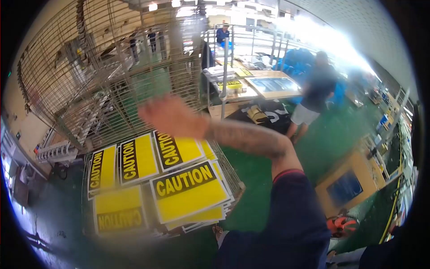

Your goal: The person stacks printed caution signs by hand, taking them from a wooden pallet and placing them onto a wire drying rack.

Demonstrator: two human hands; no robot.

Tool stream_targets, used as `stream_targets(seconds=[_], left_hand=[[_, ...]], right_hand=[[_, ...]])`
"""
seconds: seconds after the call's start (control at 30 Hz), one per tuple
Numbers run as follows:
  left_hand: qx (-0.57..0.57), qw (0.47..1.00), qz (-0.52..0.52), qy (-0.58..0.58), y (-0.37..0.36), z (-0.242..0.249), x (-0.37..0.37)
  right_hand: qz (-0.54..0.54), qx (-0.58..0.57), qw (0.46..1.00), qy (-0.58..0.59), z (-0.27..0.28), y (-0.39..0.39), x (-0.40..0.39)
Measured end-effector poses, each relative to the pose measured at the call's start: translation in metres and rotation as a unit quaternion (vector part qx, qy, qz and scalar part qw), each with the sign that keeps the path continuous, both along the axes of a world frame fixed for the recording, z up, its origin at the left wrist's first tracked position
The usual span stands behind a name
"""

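My right hand [169,117] is raised at the end of a bent forearm, in front of the wire shelves of a drying rack [112,89]. Motion blur smears its fingers, and I cannot tell whether they grip a wire. Below it, several yellow and black caution signs [190,190] lie side by side on a lower wire shelf, some in overlapping stacks. One sign [118,210] at the front left is turned the other way round, its lettering upside down. The hand and wrist overlap the top of the back right sign [179,150]. My left hand is outside the view.
Behind the rack stands a table with more caution signs [229,85] and a framed screen [274,85]. A person [317,87] in dark top and light shorts stands at right. A wooden board with a blue panel [345,188] and a red fan [342,226] sit at lower right.
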State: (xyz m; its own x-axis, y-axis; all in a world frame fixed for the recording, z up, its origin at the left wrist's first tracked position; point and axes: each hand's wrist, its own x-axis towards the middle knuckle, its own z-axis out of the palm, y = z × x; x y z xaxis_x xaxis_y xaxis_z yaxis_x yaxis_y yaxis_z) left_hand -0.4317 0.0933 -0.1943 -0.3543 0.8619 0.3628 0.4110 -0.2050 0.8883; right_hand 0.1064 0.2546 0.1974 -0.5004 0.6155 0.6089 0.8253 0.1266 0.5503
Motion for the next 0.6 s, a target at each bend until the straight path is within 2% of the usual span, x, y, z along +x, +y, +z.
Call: stream_targets(seconds=[0.03, 0.07, 0.1, 0.13, 0.17, 0.2, 0.23, 0.3, 0.4, 0.5, 0.57, 0.6], left_hand=[[-0.122, 0.991, -0.001, -0.053, 0.029, 0.042, 0.053], [0.021, 0.984, -0.068, -0.166, 0.076, -0.002, 0.084], [-0.020, 0.967, -0.124, 0.223, 0.094, 0.034, 0.105], [0.017, 0.982, -0.155, 0.108, 0.106, 0.053, 0.157], [-0.175, 0.970, -0.165, -0.026, 0.111, 0.110, 0.206], [-0.076, 0.969, -0.213, 0.096, 0.137, 0.075, 0.211], [-0.065, 0.957, -0.239, 0.155, 0.154, 0.080, 0.227], [-0.074, 0.939, -0.279, 0.188, 0.171, 0.074, 0.251], [-0.121, 0.902, -0.292, 0.295, 0.189, 0.063, 0.265], [-0.165, 0.888, -0.307, 0.302, 0.204, 0.051, 0.270], [-0.163, 0.898, -0.313, 0.264, 0.212, 0.044, 0.269], [-0.176, 0.901, -0.328, 0.225, 0.217, 0.043, 0.266]], right_hand=[[-0.024, 0.063, 0.997, 0.035, 0.023, 0.042, 0.022], [-0.036, 0.128, 0.991, 0.018, 0.048, 0.070, 0.042], [0.038, 0.220, 0.974, 0.030, 0.056, 0.107, 0.069], [0.012, 0.229, 0.973, -0.035, 0.058, 0.143, 0.094], [-0.051, 0.183, 0.981, -0.041, 0.059, 0.159, 0.105], [-0.113, 0.135, 0.983, -0.050, 0.061, 0.174, 0.115], [-0.078, 0.178, 0.979, -0.056, 0.045, 0.213, 0.147], [-0.057, 0.068, 0.995, 0.034, 0.042, 0.197, 0.153], [-0.028, 0.058, 0.998, 0.013, 0.044, 0.173, 0.145], [-0.008, 0.102, 0.991, 0.084, 0.012, 0.142, 0.145], [0.081, 0.035, 0.960, 0.265, -0.031, 0.092, 0.116], [0.002, -0.069, 0.937, 0.342, -0.067, 0.062, 0.104]])
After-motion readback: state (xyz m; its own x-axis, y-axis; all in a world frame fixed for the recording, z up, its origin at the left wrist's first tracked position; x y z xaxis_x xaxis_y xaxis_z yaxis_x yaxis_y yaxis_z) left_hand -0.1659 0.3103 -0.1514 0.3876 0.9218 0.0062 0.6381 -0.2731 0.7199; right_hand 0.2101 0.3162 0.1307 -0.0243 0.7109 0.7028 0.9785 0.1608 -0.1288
